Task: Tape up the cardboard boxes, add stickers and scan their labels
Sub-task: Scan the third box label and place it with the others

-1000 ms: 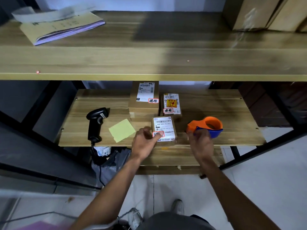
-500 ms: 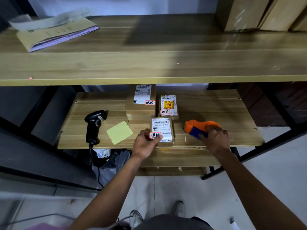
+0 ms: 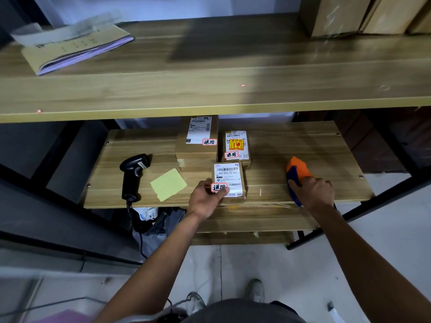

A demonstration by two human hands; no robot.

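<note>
Two hands are working apart on the shelf (image 3: pixel 314 155): the left hand (image 3: pixel 205 197) is gripping the nearest box (image 3: pixel 231 177) by its left edge, thumb pressing the red-rimmed sticker (image 3: pixel 219 187) down, while the right hand (image 3: pixel 317 192), well right of that box, is clamping the tape dispenser (image 3: pixel 298 170). Stickering seems to be finishing; scanning is likely coming next, needing the scanner (image 3: pixel 133 176) lying left of the box.
</note>
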